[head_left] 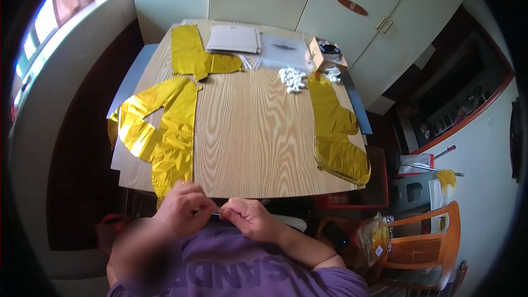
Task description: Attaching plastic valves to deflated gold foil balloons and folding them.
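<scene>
**Purple shirt (236, 253) nearest cam, both hands working at the table's front edge**

L hand (187, 210) & R hand (250, 219) meet just in front of the shirt, by the near edge of the wood-grain table (253, 143). R thumb & index pinch a thin sliver (216, 214) showing btwn the hands; too small to ID. L fingers curl in; can't tell if they grip the sliver, the foil or both. Near-left gold foil (179, 126) lies flat on table, its lower end over the front edge & running behind L hand.

Progress, my read: early on. Near-left foil seems the one being handled; far-left gold foil (187, 49) & right gold foil (333, 115) lie flat, well apart from the hands. No foil looks puffed up. Amt left: can't tell.

Room: widest stretch = wood btwn near-left & right foils, running back to the white bits (292, 80), clear plastic sheets (283, 49) & paper stack (234, 39). Pale cabinets (264, 0) stand behind the far edge; wooden chair (418, 242) sits off to the R.
</scene>
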`<move>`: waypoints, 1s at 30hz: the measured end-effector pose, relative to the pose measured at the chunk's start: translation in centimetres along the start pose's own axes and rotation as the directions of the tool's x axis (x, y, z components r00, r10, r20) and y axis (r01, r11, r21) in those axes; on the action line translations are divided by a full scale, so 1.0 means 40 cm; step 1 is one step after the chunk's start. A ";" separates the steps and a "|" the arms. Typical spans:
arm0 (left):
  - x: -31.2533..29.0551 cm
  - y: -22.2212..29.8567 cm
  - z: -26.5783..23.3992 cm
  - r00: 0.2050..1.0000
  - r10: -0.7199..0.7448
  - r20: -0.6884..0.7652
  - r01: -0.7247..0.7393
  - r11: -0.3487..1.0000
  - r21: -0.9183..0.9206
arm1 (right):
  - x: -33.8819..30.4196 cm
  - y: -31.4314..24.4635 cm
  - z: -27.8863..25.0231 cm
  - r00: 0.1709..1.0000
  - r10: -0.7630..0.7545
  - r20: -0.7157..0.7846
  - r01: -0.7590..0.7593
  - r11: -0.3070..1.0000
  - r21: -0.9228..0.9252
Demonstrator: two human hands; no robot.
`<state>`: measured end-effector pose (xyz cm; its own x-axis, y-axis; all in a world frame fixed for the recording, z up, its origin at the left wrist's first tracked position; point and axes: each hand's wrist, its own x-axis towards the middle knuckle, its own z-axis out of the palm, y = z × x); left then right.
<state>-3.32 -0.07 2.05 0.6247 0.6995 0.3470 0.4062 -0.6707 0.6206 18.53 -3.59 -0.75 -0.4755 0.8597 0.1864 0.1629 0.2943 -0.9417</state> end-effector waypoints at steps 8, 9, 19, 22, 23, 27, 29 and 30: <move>-0.011 0.024 0.070 0.841 -0.540 0.030 0.088 0.082 -0.993 | -0.024 0.067 0.076 0.973 -0.217 -0.079 0.211 0.974 -0.080; 0.007 0.025 0.083 0.781 -0.618 -0.089 0.027 0.176 -0.984 | -0.017 0.055 0.071 0.939 -0.342 0.015 0.338 0.917 -0.211; -0.029 0.026 0.098 0.945 0.134 -0.297 -0.248 0.886 -0.392 | 0.055 0.020 -0.045 0.974 -0.217 0.068 0.226 0.960 -0.165; -0.020 -0.014 0.056 0.839 -0.056 -0.541 -0.073 0.974 -0.215 | 0.009 -0.034 0.016 0.924 -0.258 0.282 0.277 0.960 -0.033; -0.002 -0.038 0.047 0.838 0.188 -0.513 -0.139 0.981 0.133 | 0.023 -0.067 -0.014 0.914 -0.307 0.266 0.317 0.948 0.004; -0.007 0.033 0.076 0.876 0.402 -0.266 -0.400 0.914 0.064 | 0.091 -0.066 -0.084 0.973 -0.229 0.039 0.230 0.931 -0.283; 0.001 -0.005 0.063 0.858 0.277 -0.433 -0.263 0.960 0.094 | 0.051 -0.038 -0.037 0.943 -0.270 0.193 0.300 0.943 -0.146; 0.000 -0.028 0.057 0.827 0.207 -0.522 -0.183 0.978 0.099 | 0.032 -0.027 -0.021 0.913 -0.296 0.280 0.327 0.942 -0.071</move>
<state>-2.26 0.14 -0.23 0.2530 0.5687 0.7827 0.3491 -0.8082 0.4743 18.49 -2.47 0.75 -0.7248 0.5811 0.3703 0.0597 0.5883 -0.8064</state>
